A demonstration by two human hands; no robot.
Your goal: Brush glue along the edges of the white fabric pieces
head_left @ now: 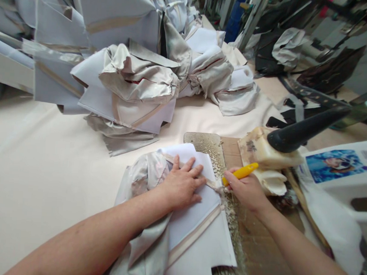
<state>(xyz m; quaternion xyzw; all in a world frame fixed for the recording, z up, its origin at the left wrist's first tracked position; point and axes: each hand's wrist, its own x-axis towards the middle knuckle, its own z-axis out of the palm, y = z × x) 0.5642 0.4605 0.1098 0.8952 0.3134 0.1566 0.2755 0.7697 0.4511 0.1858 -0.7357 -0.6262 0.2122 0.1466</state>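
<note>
A white panel [188,226] with beige strips and a bunched grey lining [147,172] lies before me. My left hand [181,182] rests flat on it with the fingers spread. My right hand [245,190] grips a yellow-handled brush [241,173] at the panel's right edge. The brush's tip is down near the end of a beige strip; its bristles are hard to make out. Under the panel's right side is a board [215,155] crusted with dried residue.
Similar panels with crumpled grey linings [140,77] are piled at the back left. To the right, a black horn-shaped object [307,127] rises over a yellowish block [263,150]. Cardboard [257,248] lies under my right forearm, beside a white plastic container [349,191] with a picture label.
</note>
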